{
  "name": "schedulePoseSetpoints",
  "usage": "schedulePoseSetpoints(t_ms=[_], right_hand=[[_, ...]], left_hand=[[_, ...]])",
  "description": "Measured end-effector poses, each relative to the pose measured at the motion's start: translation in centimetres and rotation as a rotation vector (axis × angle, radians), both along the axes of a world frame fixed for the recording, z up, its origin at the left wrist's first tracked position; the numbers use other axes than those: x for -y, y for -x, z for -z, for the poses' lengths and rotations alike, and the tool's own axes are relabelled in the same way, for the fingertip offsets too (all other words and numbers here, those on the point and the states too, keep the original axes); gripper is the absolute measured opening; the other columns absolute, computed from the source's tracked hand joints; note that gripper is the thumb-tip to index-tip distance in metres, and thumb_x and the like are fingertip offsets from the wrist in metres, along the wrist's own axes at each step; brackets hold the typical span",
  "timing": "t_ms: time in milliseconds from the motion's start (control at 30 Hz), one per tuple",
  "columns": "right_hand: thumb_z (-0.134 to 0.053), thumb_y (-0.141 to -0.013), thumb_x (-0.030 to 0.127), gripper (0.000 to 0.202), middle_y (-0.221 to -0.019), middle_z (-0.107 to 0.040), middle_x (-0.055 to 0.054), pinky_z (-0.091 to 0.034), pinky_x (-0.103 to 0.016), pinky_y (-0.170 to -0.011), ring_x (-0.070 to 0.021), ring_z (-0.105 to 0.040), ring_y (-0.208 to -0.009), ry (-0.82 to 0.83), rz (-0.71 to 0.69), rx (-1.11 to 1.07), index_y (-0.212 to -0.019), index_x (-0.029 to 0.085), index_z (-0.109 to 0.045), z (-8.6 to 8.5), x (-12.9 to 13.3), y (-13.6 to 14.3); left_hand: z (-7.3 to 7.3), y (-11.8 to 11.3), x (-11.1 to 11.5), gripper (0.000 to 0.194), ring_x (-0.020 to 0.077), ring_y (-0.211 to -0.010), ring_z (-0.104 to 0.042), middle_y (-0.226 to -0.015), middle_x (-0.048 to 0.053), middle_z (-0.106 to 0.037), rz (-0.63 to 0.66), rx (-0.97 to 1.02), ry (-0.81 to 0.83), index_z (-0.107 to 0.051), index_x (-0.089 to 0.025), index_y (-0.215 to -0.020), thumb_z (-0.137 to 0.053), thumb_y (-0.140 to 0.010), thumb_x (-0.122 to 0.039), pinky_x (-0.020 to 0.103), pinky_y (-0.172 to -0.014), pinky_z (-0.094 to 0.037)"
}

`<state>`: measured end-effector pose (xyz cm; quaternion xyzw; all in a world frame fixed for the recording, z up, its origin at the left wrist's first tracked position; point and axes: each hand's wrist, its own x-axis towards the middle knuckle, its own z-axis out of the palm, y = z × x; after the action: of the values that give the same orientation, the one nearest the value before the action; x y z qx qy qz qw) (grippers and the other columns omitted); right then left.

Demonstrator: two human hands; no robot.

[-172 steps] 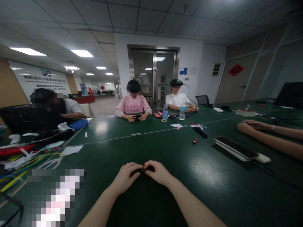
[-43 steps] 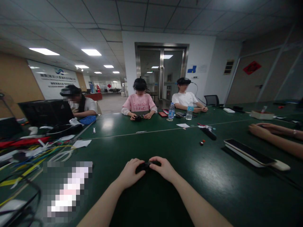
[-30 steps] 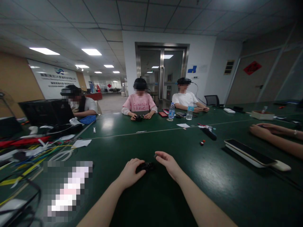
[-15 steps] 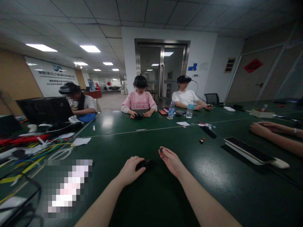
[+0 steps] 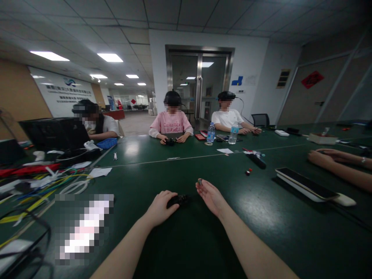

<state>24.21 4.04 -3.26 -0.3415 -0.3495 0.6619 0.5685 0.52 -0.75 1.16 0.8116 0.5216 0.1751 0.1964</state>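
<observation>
My left hand [image 5: 160, 208] is wrapped around a small black object [image 5: 181, 199] that rests on the green table [image 5: 192, 236]. The object's right end looks uneven and shows fine detail, but its kind cannot be made out. A short distance to the right, my right hand [image 5: 212, 198] is raised a little with the palm turned inward. Between its thumb and fingertips is a tiny dark piece with a greyish side [image 5: 200, 181], too small to name. The piece and the black object are apart.
Tangled cables [image 5: 37, 193] and a blurred-out bright item [image 5: 87, 228] lie left. A phone on a white block [image 5: 308, 185], a black tool-like item [image 5: 256, 160] and a small red-and-black piece [image 5: 248, 172] lie right. Several people sit around the table; water bottles [image 5: 233, 133] stand beyond.
My right fingers have shifted slightly to the right, and the tiny piece shows a lighter side. My left hand stays on the black object, almost unmoved.
</observation>
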Motion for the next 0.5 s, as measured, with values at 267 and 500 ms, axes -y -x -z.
schedulePoseSetpoints(t_ms=[267, 500], right_hand=[[-0.070, -0.069, 0.039, 0.030, -0.097, -0.066, -0.003, -0.045, -0.035, -0.090, -0.0204, -0.059, -0.101, 0.024, 0.013, -0.040, -0.094, 0.023, -0.065, 0.01, -0.07, 0.10], [-0.074, -0.066, 0.034, 0.027, -0.091, -0.067, -0.001, -0.045, -0.030, -0.087, -0.0169, -0.060, -0.093, 0.051, 0.018, -0.137, -0.090, 0.024, -0.067, -0.07, -0.03, 0.23]], left_hand=[[0.29, 0.17, -0.24, 0.043, 0.0225, -0.107, -0.049, -0.116, 0.004, -0.055, 0.012, -0.001, -0.028, -0.052, -0.026, -0.122, -0.049, -0.084, -0.047, 0.035, -0.091, -0.039], [0.72, 0.20, -0.51, 0.042, 0.0225, -0.105, -0.049, -0.115, 0.005, -0.056, 0.018, -0.007, -0.060, -0.053, -0.025, -0.121, -0.050, -0.085, -0.045, 0.035, -0.091, -0.038]])
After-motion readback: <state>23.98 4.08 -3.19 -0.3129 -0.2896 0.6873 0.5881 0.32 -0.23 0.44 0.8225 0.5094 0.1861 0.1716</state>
